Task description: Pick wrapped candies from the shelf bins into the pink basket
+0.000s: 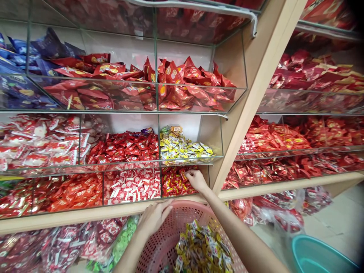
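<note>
My right hand [196, 179] reaches into a bottom-row compartment, its fingers pinched together at a red-and-yellow wrapped candy [183, 173]. More candies of that kind [178, 185] lie heaped below it. My left hand [155, 217] lies over the rim of a pink perforated plastic basket [196, 206], close against the wooden shelf edge; its fingertips are partly hidden. Inside the basket are many yellow-and-white wrapped candies [203, 246]. Similar yellow-and-white candies [182, 148] fill the compartment just above my right hand.
Clear dividers split the shelves [113, 209] into compartments of red, white and blue packets. A slanting wooden post [256, 94] stands right of my right hand. Bagged candies [65, 242] lie under the shelf. A teal tub [321, 252] sits on the floor at lower right.
</note>
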Action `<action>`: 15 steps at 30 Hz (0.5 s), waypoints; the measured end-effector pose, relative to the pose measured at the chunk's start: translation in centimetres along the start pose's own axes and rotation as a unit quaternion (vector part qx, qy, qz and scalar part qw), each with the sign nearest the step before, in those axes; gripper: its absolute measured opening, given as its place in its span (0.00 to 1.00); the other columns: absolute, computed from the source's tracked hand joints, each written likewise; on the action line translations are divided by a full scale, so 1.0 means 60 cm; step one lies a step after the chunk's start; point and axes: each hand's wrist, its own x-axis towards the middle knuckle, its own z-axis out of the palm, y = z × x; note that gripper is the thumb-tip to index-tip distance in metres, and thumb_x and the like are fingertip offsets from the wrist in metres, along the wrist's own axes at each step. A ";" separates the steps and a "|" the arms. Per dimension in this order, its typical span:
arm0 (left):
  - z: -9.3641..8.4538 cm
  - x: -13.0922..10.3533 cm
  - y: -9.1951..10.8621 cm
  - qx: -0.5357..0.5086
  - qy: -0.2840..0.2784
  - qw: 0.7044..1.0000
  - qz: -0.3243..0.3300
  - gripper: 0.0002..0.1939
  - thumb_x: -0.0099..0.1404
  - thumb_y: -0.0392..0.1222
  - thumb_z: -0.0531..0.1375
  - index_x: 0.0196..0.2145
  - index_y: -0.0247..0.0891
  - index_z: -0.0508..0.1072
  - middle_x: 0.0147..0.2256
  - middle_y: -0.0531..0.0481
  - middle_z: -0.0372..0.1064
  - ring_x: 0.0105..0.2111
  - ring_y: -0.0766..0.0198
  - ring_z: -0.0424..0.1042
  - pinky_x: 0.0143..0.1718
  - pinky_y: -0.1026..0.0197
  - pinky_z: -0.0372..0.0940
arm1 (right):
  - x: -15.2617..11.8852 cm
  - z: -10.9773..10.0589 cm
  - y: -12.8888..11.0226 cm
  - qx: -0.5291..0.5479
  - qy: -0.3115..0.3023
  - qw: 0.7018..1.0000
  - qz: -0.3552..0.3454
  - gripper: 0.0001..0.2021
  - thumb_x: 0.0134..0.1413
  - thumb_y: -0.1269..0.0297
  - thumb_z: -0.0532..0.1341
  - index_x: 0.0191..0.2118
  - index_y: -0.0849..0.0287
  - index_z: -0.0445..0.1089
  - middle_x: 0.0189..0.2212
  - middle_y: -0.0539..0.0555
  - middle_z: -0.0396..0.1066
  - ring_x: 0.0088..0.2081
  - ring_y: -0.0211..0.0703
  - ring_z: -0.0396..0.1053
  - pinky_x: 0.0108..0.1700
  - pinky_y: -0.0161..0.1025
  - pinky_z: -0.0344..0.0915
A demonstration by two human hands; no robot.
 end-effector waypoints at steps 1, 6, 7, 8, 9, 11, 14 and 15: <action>0.000 0.000 0.000 0.000 0.000 1.000 -0.001 0.26 0.63 0.58 0.38 0.53 0.55 0.62 0.49 0.54 0.69 0.47 0.56 0.68 0.47 0.53 0.61 | -0.003 -0.005 -0.001 0.034 -0.003 0.999 0.007 0.10 0.50 0.64 0.53 0.24 0.61 0.67 0.22 0.51 0.68 0.27 0.37 0.65 0.29 0.31 0.56; -0.001 0.001 0.000 -0.010 0.000 1.000 0.000 0.25 0.63 0.58 0.39 0.53 0.57 0.61 0.49 0.54 0.69 0.48 0.57 0.68 0.47 0.55 0.62 | -0.063 -0.027 -0.007 0.226 -0.068 0.970 0.062 0.13 0.50 0.53 0.55 0.31 0.60 0.65 0.18 0.47 0.64 0.19 0.32 0.60 0.22 0.29 0.55; -0.001 0.001 0.000 -0.013 0.000 1.000 0.004 0.25 0.63 0.58 0.39 0.53 0.57 0.61 0.49 0.54 0.69 0.48 0.58 0.68 0.47 0.56 0.61 | -0.082 -0.029 -0.007 0.296 -0.095 0.946 0.087 0.13 0.49 0.53 0.57 0.31 0.59 0.64 0.18 0.47 0.64 0.19 0.31 0.60 0.21 0.28 0.55; -0.001 0.001 0.001 -0.016 0.001 1.000 0.008 0.24 0.63 0.58 0.39 0.53 0.57 0.62 0.49 0.55 0.69 0.48 0.58 0.68 0.47 0.57 0.61 | -0.103 -0.030 -0.007 0.366 -0.122 0.915 0.116 0.13 0.47 0.53 0.59 0.31 0.58 0.63 0.19 0.47 0.65 0.18 0.30 0.59 0.21 0.27 0.54; -0.001 0.001 0.002 -0.018 0.002 1.000 0.012 0.24 0.63 0.57 0.39 0.53 0.56 0.61 0.49 0.55 0.68 0.48 0.59 0.67 0.47 0.57 0.61 | -0.123 -0.029 -0.007 0.426 -0.147 0.881 0.147 0.13 0.46 0.54 0.61 0.31 0.58 0.63 0.20 0.47 0.66 0.18 0.29 0.58 0.20 0.26 0.52; -0.001 0.001 0.004 -0.019 0.004 1.000 0.015 0.23 0.64 0.56 0.40 0.53 0.56 0.61 0.50 0.55 0.68 0.49 0.60 0.67 0.48 0.58 0.60 | -0.161 -0.024 -0.003 0.484 -0.185 0.833 0.194 0.12 0.46 0.57 0.63 0.32 0.59 0.64 0.22 0.48 0.68 0.18 0.27 0.58 0.19 0.25 0.49; -0.002 0.000 0.006 -0.016 -0.004 1.000 0.013 0.23 0.64 0.56 0.40 0.53 0.55 0.61 0.51 0.56 0.67 0.50 0.59 0.66 0.49 0.58 0.60 | -0.205 -0.006 0.010 0.492 -0.233 0.807 0.229 0.12 0.48 0.58 0.63 0.36 0.60 0.66 0.24 0.49 0.70 0.18 0.25 0.58 0.18 0.23 0.47; -0.002 0.000 0.007 -0.015 -0.006 1.000 0.013 0.24 0.64 0.56 0.40 0.54 0.55 0.61 0.51 0.56 0.67 0.50 0.59 0.66 0.49 0.57 0.60 | -0.216 0.002 0.015 0.491 -0.245 0.800 0.242 0.12 0.47 0.59 0.63 0.35 0.59 0.66 0.24 0.48 0.70 0.18 0.24 0.57 0.18 0.23 0.46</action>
